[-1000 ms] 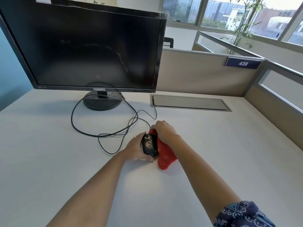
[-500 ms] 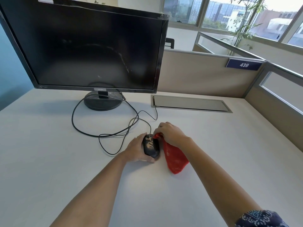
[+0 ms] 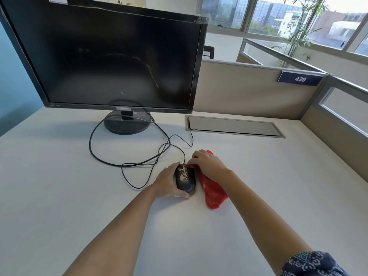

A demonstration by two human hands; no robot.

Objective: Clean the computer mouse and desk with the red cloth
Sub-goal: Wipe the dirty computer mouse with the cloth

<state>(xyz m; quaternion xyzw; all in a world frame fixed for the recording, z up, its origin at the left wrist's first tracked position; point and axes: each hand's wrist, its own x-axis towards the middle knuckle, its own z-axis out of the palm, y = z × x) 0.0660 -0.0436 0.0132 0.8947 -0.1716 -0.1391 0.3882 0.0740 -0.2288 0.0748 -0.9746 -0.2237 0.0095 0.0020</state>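
Head: mouse (image 3: 185, 178), red cloth (image 3: 214, 191) on desk (image 3: 278, 186)

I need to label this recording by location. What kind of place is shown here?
Most likely an office cubicle: a desk with a monitor, beige partition walls bearing a number plate "439", and large windows behind.

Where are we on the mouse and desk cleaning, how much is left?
Nothing looks finished. The mouse still carries pale grime across its top. In hand: the left hand steadies the mouse on the desk, while the right hand presses the red cloth against the mouse's right side. Left: wiping the mouse's top, then the desk, where no wiped area can be told.
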